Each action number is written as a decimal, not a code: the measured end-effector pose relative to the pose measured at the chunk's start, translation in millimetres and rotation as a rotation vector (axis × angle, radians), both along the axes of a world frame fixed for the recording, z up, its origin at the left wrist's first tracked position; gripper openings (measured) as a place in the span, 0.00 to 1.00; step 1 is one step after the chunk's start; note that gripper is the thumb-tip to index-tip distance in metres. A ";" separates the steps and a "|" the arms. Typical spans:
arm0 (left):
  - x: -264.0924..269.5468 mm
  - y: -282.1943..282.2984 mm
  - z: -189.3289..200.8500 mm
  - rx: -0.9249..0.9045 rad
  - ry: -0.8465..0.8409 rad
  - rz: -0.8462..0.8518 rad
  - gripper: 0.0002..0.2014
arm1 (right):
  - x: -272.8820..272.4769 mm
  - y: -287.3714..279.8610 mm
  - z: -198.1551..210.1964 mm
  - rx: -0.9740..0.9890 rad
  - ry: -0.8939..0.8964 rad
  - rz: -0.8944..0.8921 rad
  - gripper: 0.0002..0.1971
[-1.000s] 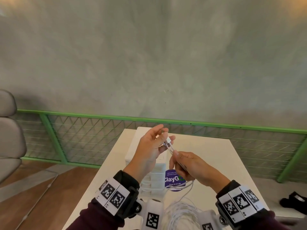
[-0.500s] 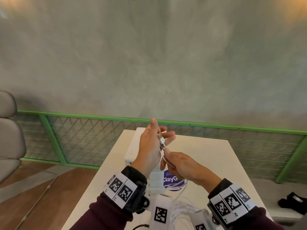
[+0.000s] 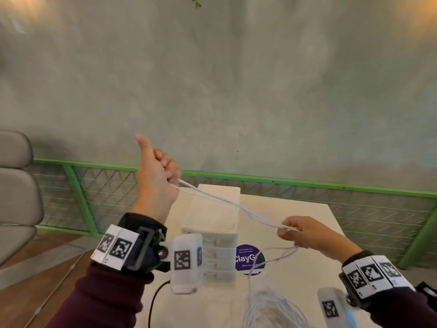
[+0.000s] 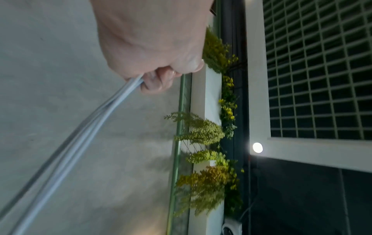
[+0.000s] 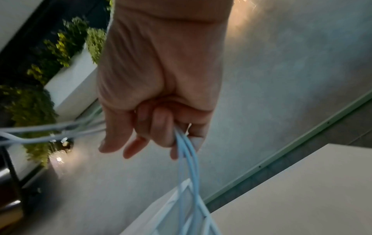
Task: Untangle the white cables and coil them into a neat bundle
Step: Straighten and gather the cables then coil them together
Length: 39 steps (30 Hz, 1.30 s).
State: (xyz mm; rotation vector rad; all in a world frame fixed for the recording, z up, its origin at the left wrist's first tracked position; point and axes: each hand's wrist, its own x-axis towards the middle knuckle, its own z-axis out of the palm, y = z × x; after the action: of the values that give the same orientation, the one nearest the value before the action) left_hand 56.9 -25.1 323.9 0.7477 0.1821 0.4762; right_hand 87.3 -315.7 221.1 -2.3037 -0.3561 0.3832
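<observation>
Thin white cables (image 3: 227,202) run taut between my two hands above the table. My left hand (image 3: 163,171) is raised at the upper left, fingers curled round the cable ends, thumb sticking up; the left wrist view shows the cables (image 4: 84,132) leaving its fist (image 4: 155,70). My right hand (image 3: 295,230) sits lower right and grips the same strands; in the right wrist view the cables (image 5: 187,159) pass through its curled fingers (image 5: 161,127) and hang down. The loose remainder lies in a tangled heap (image 3: 272,306) at the near table edge.
A white drawer unit (image 3: 212,223) stands mid-table under the stretched cables, with a purple round sticker (image 3: 248,259) beside it. A black cord (image 3: 153,301) crosses the near table. A green mesh railing (image 3: 307,183) runs behind the beige table (image 3: 295,209). A grey chair (image 3: 16,197) stands at left.
My hands, close together over the table a second ago, have pulled apart: the left rose up and left, the right moved right and down, drawing the cables out taut.
</observation>
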 end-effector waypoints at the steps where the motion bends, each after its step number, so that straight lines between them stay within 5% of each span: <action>1: -1.0 2.6 1.4 0.008 -0.005 0.013 0.27 | 1.3 -3.5 -1.6 0.012 0.046 0.004 0.09; 5: 1.7 -21.6 -14.5 0.076 0.034 -0.050 0.27 | -5.2 15.5 16.5 -0.107 0.149 0.148 0.47; 8: -1.4 -52.7 -31.6 0.174 0.075 -0.145 0.27 | -18.3 59.8 44.8 0.104 0.026 0.230 0.53; 12: -6.4 -70.8 -38.1 0.289 0.115 -0.163 0.29 | -28.3 109.8 58.5 0.409 0.048 0.324 0.38; 16: -3.0 -38.0 -31.4 0.061 0.070 -0.068 0.26 | -31.0 102.6 44.4 0.327 0.187 0.287 0.16; 18: -3.3 -27.3 -36.8 0.113 0.079 -0.052 0.26 | -31.7 95.2 44.3 0.304 0.177 0.245 0.12; 21: -6.2 -18.9 -52.5 0.478 0.141 -0.045 0.24 | -31.1 92.2 53.1 0.197 0.086 0.202 0.14; 25: -14.2 -3.7 -52.6 1.184 0.149 0.060 0.15 | -31.6 96.2 63.7 -0.014 0.007 0.229 0.14; 27: -19.1 -12.1 -50.7 1.331 0.113 -0.126 0.11 | -32.3 102.1 66.3 -0.104 -0.029 0.271 0.14; 30: -26.1 -38.7 -68.5 1.381 0.131 -0.459 0.13 | -30.0 108.7 67.3 -0.166 -0.063 0.290 0.13; 34: -29.3 -44.9 -92.0 1.303 0.244 -0.580 0.23 | -19.7 100.3 63.8 -0.214 -0.047 0.311 0.08; 39: -17.3 -10.5 -92.7 1.187 0.288 -0.636 0.19 | 6.4 64.5 63.1 -0.042 -0.013 0.188 0.10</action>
State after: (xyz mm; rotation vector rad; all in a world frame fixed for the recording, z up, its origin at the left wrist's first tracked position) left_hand 39.6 -35.5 231.1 1.9573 -0.1054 -0.2041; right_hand 93.7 -251.2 284.2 -2.3219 -0.5792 0.4733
